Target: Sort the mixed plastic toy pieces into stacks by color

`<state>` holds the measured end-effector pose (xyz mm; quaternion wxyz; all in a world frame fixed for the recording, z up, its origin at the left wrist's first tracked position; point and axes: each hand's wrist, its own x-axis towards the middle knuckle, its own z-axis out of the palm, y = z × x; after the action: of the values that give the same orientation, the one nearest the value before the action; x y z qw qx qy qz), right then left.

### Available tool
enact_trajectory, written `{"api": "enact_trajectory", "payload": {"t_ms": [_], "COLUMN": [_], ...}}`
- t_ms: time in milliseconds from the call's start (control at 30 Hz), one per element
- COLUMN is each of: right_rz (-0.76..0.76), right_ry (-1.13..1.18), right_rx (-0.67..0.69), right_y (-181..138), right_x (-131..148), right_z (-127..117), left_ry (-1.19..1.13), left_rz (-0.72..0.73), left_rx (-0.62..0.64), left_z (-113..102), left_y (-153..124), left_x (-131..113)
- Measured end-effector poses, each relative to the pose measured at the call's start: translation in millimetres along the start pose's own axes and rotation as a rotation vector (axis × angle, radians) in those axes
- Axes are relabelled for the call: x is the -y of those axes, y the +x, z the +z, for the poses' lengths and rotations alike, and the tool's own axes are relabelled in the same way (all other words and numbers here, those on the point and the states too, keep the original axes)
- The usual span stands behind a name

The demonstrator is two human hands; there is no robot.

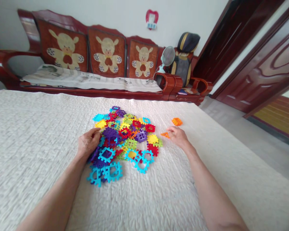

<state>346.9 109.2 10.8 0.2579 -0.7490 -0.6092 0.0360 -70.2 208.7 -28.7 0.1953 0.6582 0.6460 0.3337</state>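
Note:
A heap of coloured plastic interlocking tiles [125, 141] lies on a white quilted bed cover [38, 134]; they are cyan, purple, red, yellow and green. My left hand [88, 142] rests on the heap's left edge, fingers curled over purple and cyan tiles. To the right of the heap, my right hand [177, 134] pinches a small orange tile [165, 134] at its fingertips. A second orange tile [177, 121] lies apart on the cover, just beyond that hand.
A dark red wooden sofa [98, 89] with bear-print cushions runs along the far edge of the bed. A small fan [167, 57] and a backpack [185, 54] sit at its right end. Wooden doors [260, 64] stand at right above grey floor.

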Motion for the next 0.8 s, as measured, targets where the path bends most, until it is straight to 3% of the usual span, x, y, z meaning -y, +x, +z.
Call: {"api": "enact_trajectory", "payload": {"t_ms": [200,333,533,800], "right_rz": [-0.443,-0.497,-0.409,-0.500], "right_ry": [0.198,0.005,-0.149,0.188], "right_rx": [0.073,0.135,0.176,0.032], "right_y": [-7,-1,5,17], "right_x": [88,127,136,132], "right_z": [42,57,67,66], "left_ry": [-0.008,-0.039,-0.026,-0.072], "left_rz": [0.030,0.047,0.053,0.044], "left_rx": [-0.005,-0.014,0.001,0.000], "left_z": [0,0,1,0], "left_y": [-2,-3,-3,-3], "left_x": [-2,-4,-5,-8]}}
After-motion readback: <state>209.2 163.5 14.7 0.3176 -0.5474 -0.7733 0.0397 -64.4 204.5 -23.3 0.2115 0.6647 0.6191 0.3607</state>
